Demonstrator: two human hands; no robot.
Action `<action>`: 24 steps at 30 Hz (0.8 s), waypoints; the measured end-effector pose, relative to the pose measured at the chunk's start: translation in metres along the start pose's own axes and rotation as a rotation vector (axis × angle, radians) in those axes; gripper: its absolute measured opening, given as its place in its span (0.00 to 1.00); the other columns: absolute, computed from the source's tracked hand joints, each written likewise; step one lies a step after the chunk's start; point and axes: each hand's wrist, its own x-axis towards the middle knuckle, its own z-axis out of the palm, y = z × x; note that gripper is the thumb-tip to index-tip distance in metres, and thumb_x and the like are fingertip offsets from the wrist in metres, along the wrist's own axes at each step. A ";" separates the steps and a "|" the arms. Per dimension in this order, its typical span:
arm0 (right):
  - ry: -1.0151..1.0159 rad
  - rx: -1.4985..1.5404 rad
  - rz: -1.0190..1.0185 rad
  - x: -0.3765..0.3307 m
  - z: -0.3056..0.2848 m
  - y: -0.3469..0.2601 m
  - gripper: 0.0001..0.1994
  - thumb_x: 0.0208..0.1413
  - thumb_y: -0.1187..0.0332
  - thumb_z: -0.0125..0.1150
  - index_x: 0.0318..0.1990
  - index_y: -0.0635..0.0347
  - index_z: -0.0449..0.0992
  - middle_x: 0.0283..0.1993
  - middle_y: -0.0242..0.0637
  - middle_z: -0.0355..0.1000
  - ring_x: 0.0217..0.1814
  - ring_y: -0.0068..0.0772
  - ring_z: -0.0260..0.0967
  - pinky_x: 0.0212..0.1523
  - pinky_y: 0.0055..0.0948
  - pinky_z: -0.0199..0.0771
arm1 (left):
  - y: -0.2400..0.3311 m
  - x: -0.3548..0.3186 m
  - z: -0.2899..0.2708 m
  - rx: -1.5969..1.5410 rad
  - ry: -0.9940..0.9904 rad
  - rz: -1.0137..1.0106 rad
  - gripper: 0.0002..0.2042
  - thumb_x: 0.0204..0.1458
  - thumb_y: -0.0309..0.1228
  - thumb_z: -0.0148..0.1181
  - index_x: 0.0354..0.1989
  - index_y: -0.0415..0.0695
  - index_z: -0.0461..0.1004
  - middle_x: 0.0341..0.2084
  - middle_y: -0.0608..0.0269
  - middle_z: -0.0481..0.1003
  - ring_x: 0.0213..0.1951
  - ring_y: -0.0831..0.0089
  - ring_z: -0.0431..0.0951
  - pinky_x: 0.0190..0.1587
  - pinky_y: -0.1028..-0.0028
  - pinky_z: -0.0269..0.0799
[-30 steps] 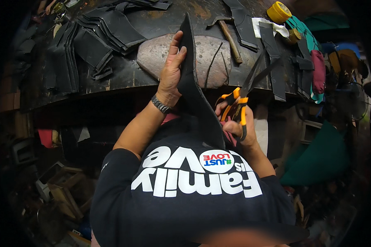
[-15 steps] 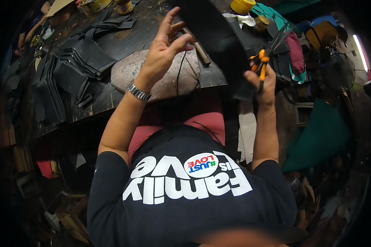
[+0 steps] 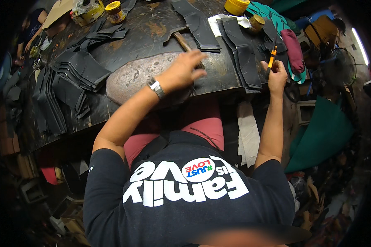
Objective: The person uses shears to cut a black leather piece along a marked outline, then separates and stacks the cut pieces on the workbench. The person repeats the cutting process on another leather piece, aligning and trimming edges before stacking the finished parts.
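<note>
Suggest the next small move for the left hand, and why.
Probably move the left hand rightward to the stacked black cut pieces lying between the hands: it looks empty, fingers spread near the wooden-handled hammer, while the right hand holds the orange-handled scissors.

Left forearm point(image 3: 127, 113) slanted inward, left hand point(image 3: 184, 71) loose — fingers point(image 3: 197, 56) spread, right forearm point(image 3: 270, 127) forward, right hand point(image 3: 278, 77) curled
</note>
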 end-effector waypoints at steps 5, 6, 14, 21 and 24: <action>-0.190 0.237 -0.037 -0.031 0.037 -0.046 0.16 0.46 0.69 0.75 0.37 0.65 0.73 0.30 0.30 0.73 0.33 0.18 0.67 0.36 0.22 0.69 | 0.065 -0.027 0.020 -0.508 -0.411 0.159 0.24 0.55 0.35 0.63 0.59 0.43 0.67 0.53 0.49 0.71 0.54 0.56 0.74 0.55 0.64 0.71; -0.226 0.260 -0.075 -0.029 0.049 -0.053 0.17 0.45 0.68 0.76 0.38 0.65 0.73 0.31 0.31 0.73 0.33 0.19 0.68 0.36 0.23 0.70 | 0.073 -0.028 0.018 -0.649 -0.492 0.184 0.23 0.55 0.33 0.63 0.59 0.42 0.68 0.51 0.49 0.73 0.53 0.57 0.75 0.54 0.64 0.72; -0.240 -0.492 -0.181 0.023 0.166 -0.084 0.31 0.43 0.41 0.70 0.41 0.61 0.74 0.33 0.47 0.78 0.38 0.55 0.77 0.40 0.47 0.72 | 0.093 -0.049 -0.007 -0.565 -0.323 0.190 0.19 0.54 0.26 0.61 0.56 0.42 0.70 0.47 0.54 0.76 0.47 0.59 0.78 0.50 0.66 0.74; -0.213 -0.580 -0.177 0.026 0.198 -0.081 0.25 0.42 0.52 0.72 0.43 0.59 0.75 0.40 0.43 0.79 0.47 0.47 0.75 0.47 0.48 0.64 | 0.069 -0.101 -0.032 -0.700 -0.181 -0.107 0.17 0.54 0.24 0.61 0.53 0.42 0.73 0.46 0.56 0.77 0.45 0.68 0.79 0.49 0.71 0.75; -0.235 -0.453 -0.020 0.038 0.192 -0.076 0.19 0.45 0.59 0.69 0.41 0.59 0.75 0.43 0.45 0.78 0.48 0.49 0.75 0.49 0.49 0.65 | 0.059 -0.112 -0.031 -0.813 -0.086 -0.197 0.15 0.56 0.24 0.60 0.52 0.40 0.74 0.44 0.58 0.77 0.45 0.72 0.78 0.50 0.72 0.75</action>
